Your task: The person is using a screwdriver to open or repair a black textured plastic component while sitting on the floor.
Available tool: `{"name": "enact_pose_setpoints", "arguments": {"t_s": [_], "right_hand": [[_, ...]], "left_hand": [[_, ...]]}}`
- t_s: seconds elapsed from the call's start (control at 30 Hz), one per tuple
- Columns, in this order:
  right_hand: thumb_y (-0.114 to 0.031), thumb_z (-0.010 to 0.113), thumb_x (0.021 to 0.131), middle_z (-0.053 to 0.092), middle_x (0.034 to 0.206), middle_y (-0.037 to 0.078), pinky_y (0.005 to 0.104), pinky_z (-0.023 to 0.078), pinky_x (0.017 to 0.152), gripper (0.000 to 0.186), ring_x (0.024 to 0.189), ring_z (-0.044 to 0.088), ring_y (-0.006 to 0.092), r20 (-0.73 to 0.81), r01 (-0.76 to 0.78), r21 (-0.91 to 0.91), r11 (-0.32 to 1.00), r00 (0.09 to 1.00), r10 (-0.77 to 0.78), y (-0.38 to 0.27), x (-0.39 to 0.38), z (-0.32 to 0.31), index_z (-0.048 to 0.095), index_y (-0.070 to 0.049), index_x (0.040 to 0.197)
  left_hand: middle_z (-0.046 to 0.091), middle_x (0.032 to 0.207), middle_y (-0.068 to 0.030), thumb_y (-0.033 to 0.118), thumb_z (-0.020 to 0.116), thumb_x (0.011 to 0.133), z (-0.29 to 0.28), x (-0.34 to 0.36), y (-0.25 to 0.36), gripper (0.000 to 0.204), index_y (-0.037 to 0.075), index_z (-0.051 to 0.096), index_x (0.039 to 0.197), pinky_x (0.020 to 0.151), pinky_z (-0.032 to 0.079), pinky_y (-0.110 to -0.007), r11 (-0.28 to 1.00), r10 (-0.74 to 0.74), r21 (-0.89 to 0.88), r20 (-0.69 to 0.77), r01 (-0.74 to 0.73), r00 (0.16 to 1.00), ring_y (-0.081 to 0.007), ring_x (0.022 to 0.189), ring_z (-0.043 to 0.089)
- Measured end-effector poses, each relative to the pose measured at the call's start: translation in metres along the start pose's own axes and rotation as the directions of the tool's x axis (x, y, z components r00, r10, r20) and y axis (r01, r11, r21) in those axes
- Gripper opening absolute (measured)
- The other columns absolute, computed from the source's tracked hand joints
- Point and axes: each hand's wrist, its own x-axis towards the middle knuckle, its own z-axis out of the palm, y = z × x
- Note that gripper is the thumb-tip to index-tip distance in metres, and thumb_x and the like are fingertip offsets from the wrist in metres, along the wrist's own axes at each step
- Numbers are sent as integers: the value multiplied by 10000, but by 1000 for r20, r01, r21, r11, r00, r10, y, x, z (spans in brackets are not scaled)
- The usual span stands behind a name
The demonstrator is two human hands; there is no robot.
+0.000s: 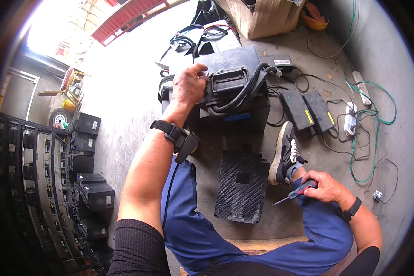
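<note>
My left hand [188, 86] grips the near left edge of a large black battery case [230, 73] that stands on the concrete floor, with a thick black cable [244, 89] looped over its front. A black strap with a small device [181, 138] sits on my left wrist. My right hand [324, 186] rests on my right knee and holds a screwdriver [292, 194] with a red and blue handle, its tip pointing left toward a black ribbed rubber mat [241, 186]. My right foot in a black and white shoe [284, 154] is planted beside the mat.
Two black chargers [308, 110] lie right of the case among tangled black and green wires [372, 138] and white power strips [352, 117]. A cardboard box [267, 16] stands behind. Racks and stacks of black batteries [85, 170] line the left.
</note>
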Motion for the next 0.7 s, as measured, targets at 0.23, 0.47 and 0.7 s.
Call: {"name": "enact_pose_setpoints", "arguments": {"t_s": [0.23,0.47,0.7], "right_hand": [[-154,765,828,641,788,-8,295,456,627,291,695,539,88,-23,2,-3,1000,1000,-2,-2,-2,0,720,-75,1104],[-193,785,800,630,771,23,318,476,639,314,695,563,125,-81,-63,-90,994,995,56,1,-8,-3,724,-71,1084],[-174,729,824,595,788,27,305,461,639,316,701,530,114,-233,104,-66,992,966,-117,-37,-28,-14,667,-37,1102]], "left_hand": [[766,942,-136,90,738,850,0,-2,-9,267,57,759,1114,833,568,-409,995,93,25,-53,-92,994,-306,883,739],[768,927,-143,97,735,862,-1,-24,-13,268,67,756,1128,812,569,-392,993,94,-56,-210,-108,973,-300,839,740],[773,951,-89,41,769,881,-31,-77,-20,198,-15,760,1070,765,560,-282,860,-113,-510,-248,-31,962,-138,833,700]]}}
